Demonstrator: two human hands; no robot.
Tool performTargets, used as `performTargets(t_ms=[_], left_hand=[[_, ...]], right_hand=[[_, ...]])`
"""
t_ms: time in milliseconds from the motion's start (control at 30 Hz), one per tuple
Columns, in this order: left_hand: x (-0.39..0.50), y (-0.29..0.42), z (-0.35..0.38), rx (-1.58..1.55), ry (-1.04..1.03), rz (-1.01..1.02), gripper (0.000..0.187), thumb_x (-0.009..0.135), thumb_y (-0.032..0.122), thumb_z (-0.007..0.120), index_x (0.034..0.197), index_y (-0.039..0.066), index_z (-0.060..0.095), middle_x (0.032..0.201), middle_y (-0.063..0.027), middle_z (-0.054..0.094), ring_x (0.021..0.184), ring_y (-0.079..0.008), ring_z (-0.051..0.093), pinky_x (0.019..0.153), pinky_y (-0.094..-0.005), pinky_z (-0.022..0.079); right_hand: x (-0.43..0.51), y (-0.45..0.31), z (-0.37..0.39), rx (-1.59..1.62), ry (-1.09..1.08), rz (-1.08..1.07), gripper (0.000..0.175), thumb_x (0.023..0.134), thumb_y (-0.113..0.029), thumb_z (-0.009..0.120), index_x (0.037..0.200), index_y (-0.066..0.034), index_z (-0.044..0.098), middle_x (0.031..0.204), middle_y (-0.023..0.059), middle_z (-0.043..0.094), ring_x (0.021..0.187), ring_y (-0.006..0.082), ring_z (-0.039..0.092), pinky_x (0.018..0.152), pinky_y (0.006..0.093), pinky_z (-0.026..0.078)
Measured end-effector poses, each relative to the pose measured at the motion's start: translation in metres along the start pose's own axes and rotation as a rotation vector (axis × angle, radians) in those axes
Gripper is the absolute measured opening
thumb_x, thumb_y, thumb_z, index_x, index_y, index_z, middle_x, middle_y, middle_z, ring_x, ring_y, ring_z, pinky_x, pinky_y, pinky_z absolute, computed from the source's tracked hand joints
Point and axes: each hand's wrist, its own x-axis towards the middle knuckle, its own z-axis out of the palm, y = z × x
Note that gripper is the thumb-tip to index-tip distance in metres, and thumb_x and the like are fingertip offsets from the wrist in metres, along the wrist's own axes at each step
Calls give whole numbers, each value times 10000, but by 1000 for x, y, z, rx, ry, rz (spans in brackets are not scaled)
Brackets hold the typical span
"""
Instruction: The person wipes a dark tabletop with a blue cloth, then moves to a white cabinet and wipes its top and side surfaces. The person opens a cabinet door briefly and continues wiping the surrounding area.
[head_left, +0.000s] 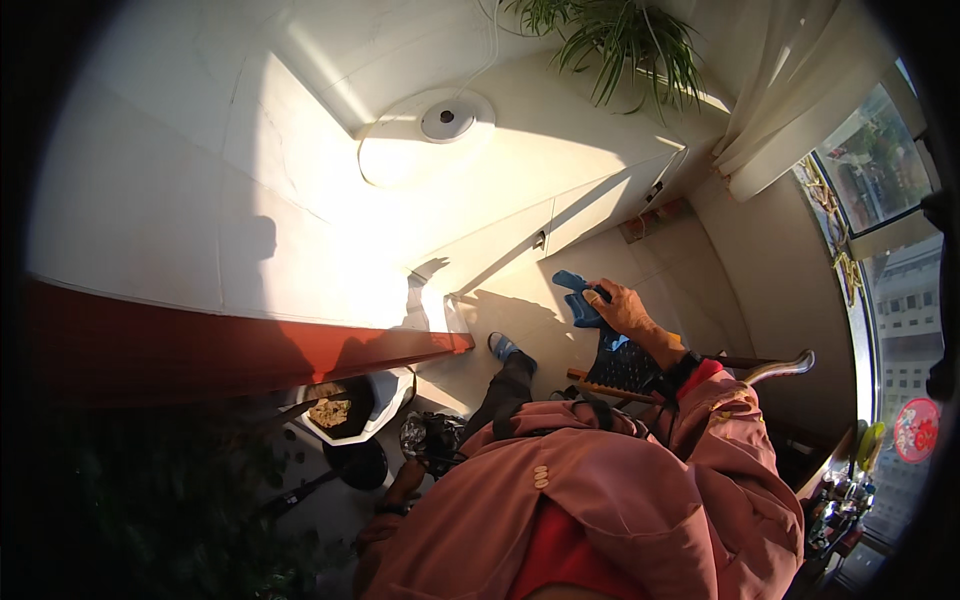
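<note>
My right hand grips a folded blue cloth, held out in front of my body above the floor. Below that hand is a chair's dark dotted seat with an orange-brown wooden edge. Down on the left, in shadow, my left hand is beside a black plastic bag. Its fingers are partly hidden and dark, so I cannot tell whether it holds the bag. One foot in a blue slipper stands on the tiled floor.
A red ledge runs along the left. Beneath it stands a white planter. A low pale cabinet supports a round white device and a spider plant. A curved armrest and window are on the right.
</note>
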Motion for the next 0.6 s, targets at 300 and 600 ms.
performTargets(t_ms=[300,600], left_hand=[[54,85,3,-146,-12,-72,406,984,281,525,1294,23,567,1219,-201,642,1082,-341,635,910,-408,499],[116,207,-25,23,-187,34,403,985,276,524,1296,24,568,1210,-195,647,1046,-325,648,888,-400,508]], right_hand=[[-18,65,-18,-190,-28,29,367,909,-367,626,1147,-88,645,1101,163,648,1098,357,589,966,445,453],[-211,139,27,-104,64,367,276,869,-304,676,1039,-87,653,983,167,638,946,386,607,839,458,496]])
